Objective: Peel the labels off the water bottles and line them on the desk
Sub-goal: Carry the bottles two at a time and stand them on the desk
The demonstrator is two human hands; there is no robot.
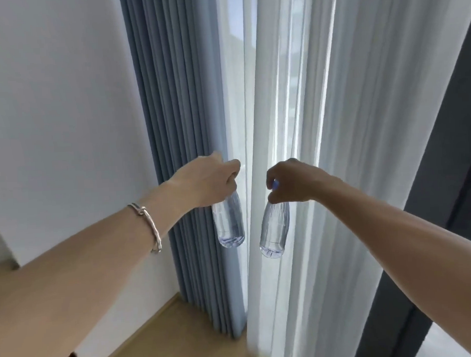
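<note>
We hold two clear water bottles in the air, resting on no surface. The left bottle hangs in front of the right edge of the blue curtain. The right bottle hangs just right of that curtain, in front of the sheer curtain. The bottles are near each other but apart, with an open gap between them. Below both bases there is open air down to the wooden floor at the foot of the blue curtain.

Each bottle has its long axis near vertical, neck up and base down. The base of the right bottle swings slightly toward the blue curtain. Both bodies show clear plastic from shoulder to base.

Our left hand grips the top of the left bottle from above, fingers curled closed over the neck and hiding its cap. Our right hand pinches the top of the right bottle, and a blue cap shows between thumb and fingers.

A metal bracelet sits on the left wrist. A white wall stands left of the blue curtain, and a dark frame stands well to its right.
</note>
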